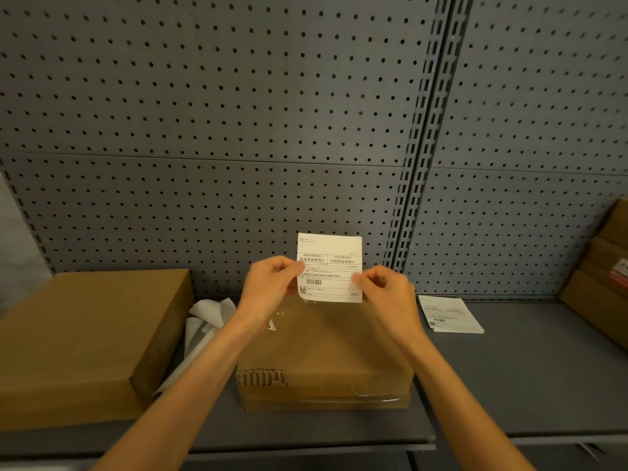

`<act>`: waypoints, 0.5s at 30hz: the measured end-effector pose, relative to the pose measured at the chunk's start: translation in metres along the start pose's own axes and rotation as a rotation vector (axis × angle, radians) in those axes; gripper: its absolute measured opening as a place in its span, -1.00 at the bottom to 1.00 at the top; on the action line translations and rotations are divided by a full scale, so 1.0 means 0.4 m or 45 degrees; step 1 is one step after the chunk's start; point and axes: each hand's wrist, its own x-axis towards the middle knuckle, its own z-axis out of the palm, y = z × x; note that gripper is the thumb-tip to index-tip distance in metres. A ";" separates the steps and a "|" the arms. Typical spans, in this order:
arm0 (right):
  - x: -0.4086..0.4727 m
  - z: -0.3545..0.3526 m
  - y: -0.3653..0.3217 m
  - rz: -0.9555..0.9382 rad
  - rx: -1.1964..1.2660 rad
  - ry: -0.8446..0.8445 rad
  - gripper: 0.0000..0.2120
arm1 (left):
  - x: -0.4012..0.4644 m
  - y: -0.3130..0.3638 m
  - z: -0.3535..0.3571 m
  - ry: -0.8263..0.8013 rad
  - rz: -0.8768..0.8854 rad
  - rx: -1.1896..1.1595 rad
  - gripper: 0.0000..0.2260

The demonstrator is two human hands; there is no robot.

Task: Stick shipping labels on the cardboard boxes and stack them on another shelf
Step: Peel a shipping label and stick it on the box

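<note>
You hold the label (329, 266) upright in both hands, printed side toward you, above the far edge of the taped box (324, 355). Your left hand (270, 283) pinches the label's left edge between thumb and curled fingers; your right hand (385, 290) pinches its right edge the same way, fingers folded close. The label's lower edge hangs just above the taped box's top, and you cannot tell whether it touches.

The taped box sits on the shelf (509, 375), in the middle, with clear tape over its top and front edge and a torn patch of corrugation at its near left corner. Left of the taped box lies a larger plain box (85, 334), apart from it. Between those two lie crumpled white backing strips (207, 321). Right of the taped box, a spare label (448, 314) lies flat on the shelf. Farther right, at the frame's edge, stand more stacked boxes (601, 277). Behind the taped box rises the grey pegboard (238, 113).
</note>
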 end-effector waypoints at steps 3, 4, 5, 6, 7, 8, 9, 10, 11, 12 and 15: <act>0.007 -0.001 0.008 0.009 -0.079 -0.025 -0.82 | 0.016 -0.032 0.001 0.068 0.093 0.284 -0.87; 0.009 0.000 0.011 0.013 -0.130 -0.041 -0.81 | 0.020 -0.044 0.002 0.096 0.121 0.392 -0.87; 0.012 0.003 0.014 0.012 -0.200 -0.061 -0.80 | 0.025 -0.056 0.003 0.120 0.148 0.491 -0.88; 0.014 0.007 0.017 0.005 -0.272 -0.084 -0.79 | 0.029 -0.066 0.005 0.142 0.171 0.577 -0.88; 0.016 0.013 0.022 -0.007 -0.337 -0.109 -0.77 | 0.034 -0.075 0.006 0.157 0.188 0.656 -0.87; 0.017 0.019 0.026 -0.022 -0.395 -0.129 -0.74 | 0.038 -0.083 0.006 0.165 0.198 0.731 -0.86; 0.019 0.026 0.031 -0.035 -0.442 -0.147 -0.73 | 0.041 -0.091 0.006 0.167 0.199 0.799 -0.85; 0.022 0.032 0.036 -0.047 -0.481 -0.160 -0.73 | 0.043 -0.097 0.005 0.171 0.193 0.857 -0.85; 0.024 0.038 0.042 -0.049 -0.516 -0.173 -0.73 | 0.046 -0.104 0.005 0.176 0.182 0.900 -0.84; 0.025 0.043 0.047 -0.049 -0.546 -0.181 -0.73 | 0.048 -0.111 0.004 0.178 0.172 0.927 -0.84; 0.023 0.053 0.059 -0.038 -0.621 -0.178 -0.73 | 0.051 -0.130 0.005 0.146 0.145 0.970 -0.83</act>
